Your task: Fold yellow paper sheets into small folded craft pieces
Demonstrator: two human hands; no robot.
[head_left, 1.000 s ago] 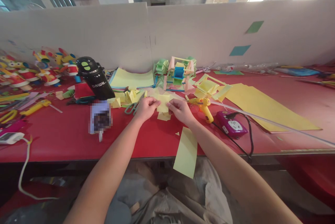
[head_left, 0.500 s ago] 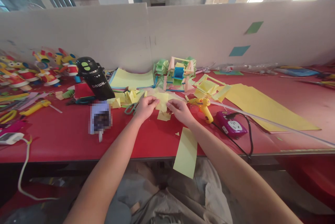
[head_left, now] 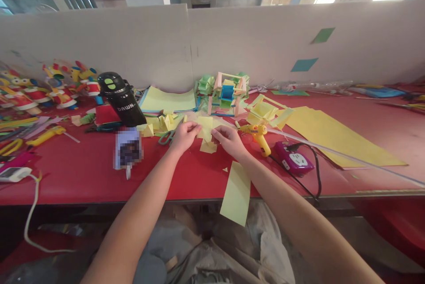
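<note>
I have the small yellow paper (head_left: 205, 123) up between both hands, at the middle of the tabletop (head_left: 191, 178). My left hand (head_left: 186, 136) pinches its left edge between thumb and finger. My right hand (head_left: 228, 139) is curled with its fingertips at the right edge; I cannot tell whether they grip it or only rest against it. Another yellow scrap (head_left: 208, 147) lies just on the near side, below the paper.

Room is tight sideways: the green scissors (head_left: 165, 138) sit just left of my left hand, partly hidden by it, and the yellow glue gun (head_left: 259, 132) lies near my right hand, with the purple socket box (head_left: 294, 158) farther right. On the far side, the small frame model (head_left: 227, 92) stands before the white partition (head_left: 252, 45). Toward me, red surface shows between the forearms right up to the near edge. To the right of that stretch, a pale yellow strip (head_left: 236, 191) juts out over the edge.
</note>
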